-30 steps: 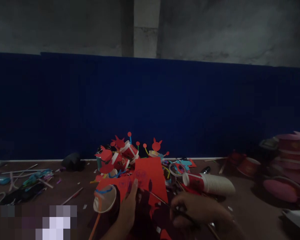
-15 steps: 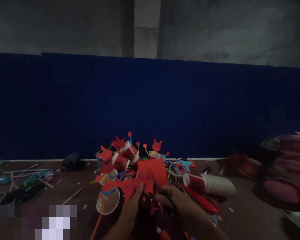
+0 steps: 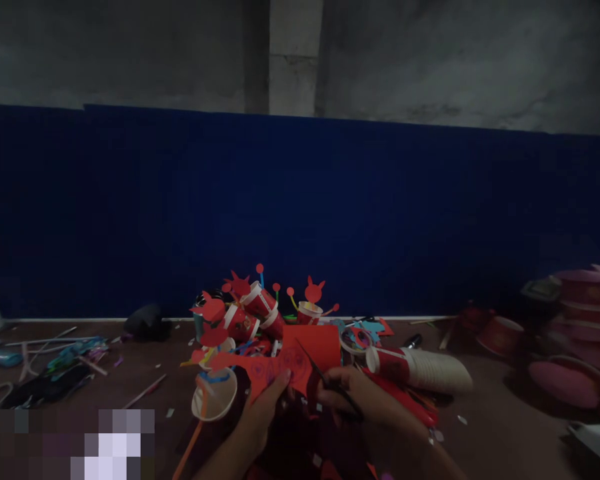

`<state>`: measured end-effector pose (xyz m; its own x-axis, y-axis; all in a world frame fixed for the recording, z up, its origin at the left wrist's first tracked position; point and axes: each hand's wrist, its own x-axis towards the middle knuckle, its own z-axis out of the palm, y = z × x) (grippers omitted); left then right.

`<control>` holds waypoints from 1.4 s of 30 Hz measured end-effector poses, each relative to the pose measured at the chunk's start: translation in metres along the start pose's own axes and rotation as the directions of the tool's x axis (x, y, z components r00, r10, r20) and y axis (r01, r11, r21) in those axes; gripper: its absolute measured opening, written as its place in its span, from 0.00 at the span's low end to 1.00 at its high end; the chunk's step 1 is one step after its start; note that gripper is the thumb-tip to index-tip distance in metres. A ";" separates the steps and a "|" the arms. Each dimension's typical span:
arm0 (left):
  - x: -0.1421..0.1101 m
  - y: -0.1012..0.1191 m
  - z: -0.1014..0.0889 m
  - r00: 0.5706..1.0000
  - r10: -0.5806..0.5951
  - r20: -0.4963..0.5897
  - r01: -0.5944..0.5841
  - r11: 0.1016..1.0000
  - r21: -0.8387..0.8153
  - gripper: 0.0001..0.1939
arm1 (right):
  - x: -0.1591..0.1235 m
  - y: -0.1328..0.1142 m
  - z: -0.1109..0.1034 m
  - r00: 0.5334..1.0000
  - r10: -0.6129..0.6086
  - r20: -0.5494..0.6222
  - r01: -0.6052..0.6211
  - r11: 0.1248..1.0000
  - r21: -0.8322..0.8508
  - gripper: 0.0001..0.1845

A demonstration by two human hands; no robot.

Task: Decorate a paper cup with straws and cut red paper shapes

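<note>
My left hand (image 3: 270, 407) pinches the lower edge of a sheet of red paper (image 3: 317, 343) with shapes drawn on it in dark lines. In my right hand (image 3: 347, 393) is a pair of scissors (image 3: 314, 369), fingers wrapped round its dark handles. The blades point up and left, lying against the paper beside the drawn round shapes. Just left of my left hand stands a white-lined paper cup (image 3: 215, 395) with an orange straw and a blue strip. Behind the sheet are red paper cups (image 3: 243, 323) topped with red cut-out heads (image 3: 313, 291).
A stack of paper cups (image 3: 425, 369) lies on its side at right, near a roll of clear tape (image 3: 355, 339) and blue paper scraps (image 3: 373, 328). Straws and ribbons (image 3: 75, 353) litter the left. Red and pink items (image 3: 575, 333) pile up far right. A blue panel (image 3: 300, 213) stands behind.
The red sheet has shifted slightly right and tilted lower. My right hand and the scissors have moved a little to the right, and the cup at left has moved slightly.
</note>
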<state>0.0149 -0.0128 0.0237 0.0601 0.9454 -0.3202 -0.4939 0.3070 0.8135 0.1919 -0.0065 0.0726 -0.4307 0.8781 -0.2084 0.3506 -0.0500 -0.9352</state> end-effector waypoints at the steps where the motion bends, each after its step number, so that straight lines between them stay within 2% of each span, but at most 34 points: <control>1: 0.000 0.000 0.000 1.000 0.004 0.009 -0.004 1.000 0.015 0.21 | 0.000 0.001 -0.003 1.000 0.000 0.020 0.001 1.000 -0.015 0.18; 7: 0.001 0.001 -0.004 0.998 0.026 0.056 -0.033 0.991 0.133 0.22 | 0.002 0.009 -0.019 0.990 -0.059 0.129 0.069 0.995 -0.076 0.18; 13: 0.007 -0.004 -0.009 0.994 0.001 0.106 -0.028 0.965 0.261 0.26 | 0.000 0.012 -0.025 0.990 -0.031 0.139 0.047 0.992 -0.115 0.14; 16: 0.008 -0.007 -0.009 0.993 -0.017 0.114 -0.015 0.961 0.276 0.26 | -0.003 0.011 -0.031 0.987 -0.030 0.156 0.055 0.986 -0.156 0.16; 21: 0.007 -0.010 -0.011 0.992 -0.052 0.111 0.018 0.957 0.289 0.25 | -0.008 0.007 -0.037 0.982 0.048 0.182 -0.014 0.983 -0.184 0.13; 24: 0.008 -0.012 -0.012 0.992 -0.078 0.097 0.047 0.956 0.288 0.23 | -0.010 0.005 -0.036 0.985 0.031 0.167 0.010 0.971 -0.240 0.11; 28: 0.012 -0.014 -0.013 0.994 -0.072 0.079 0.049 0.964 0.261 0.21 | -0.006 0.009 -0.035 0.991 0.027 0.134 0.006 0.971 -0.239 0.13; 30: 0.014 -0.013 -0.013 0.995 -0.062 0.075 0.042 0.967 0.250 0.23 | -0.003 0.012 -0.036 0.997 0.039 0.066 -0.024 0.977 -0.212 0.13; 32: 0.015 -0.012 -0.014 0.997 -0.047 0.067 0.030 0.972 0.232 0.25 | 0.002 0.016 -0.036 0.998 0.043 -0.049 -0.052 0.982 -0.182 0.14; 35: 0.013 -0.011 -0.014 0.999 -0.034 0.039 0.026 0.982 0.187 0.19 | 0.009 0.017 -0.031 0.985 0.024 -0.172 -0.041 0.994 -0.098 0.15; 38: 0.011 -0.010 -0.010 0.999 -0.038 0.027 0.033 0.988 0.150 0.17 | 0.014 0.014 -0.016 0.984 -0.024 -0.177 0.040 0.995 0.089 0.16; 42: 0.009 -0.011 0.001 0.994 0.042 0.106 -0.045 0.999 0.025 0.27 | 0.021 0.017 0.014 0.964 -0.055 -0.260 0.159 0.905 0.395 0.22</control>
<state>0.0221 -0.0078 0.0127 0.1310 0.9637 -0.2328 -0.4741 0.2671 0.8390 0.1775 0.0041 0.0481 -0.2181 0.9731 -0.0746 -0.0793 -0.0938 -0.9924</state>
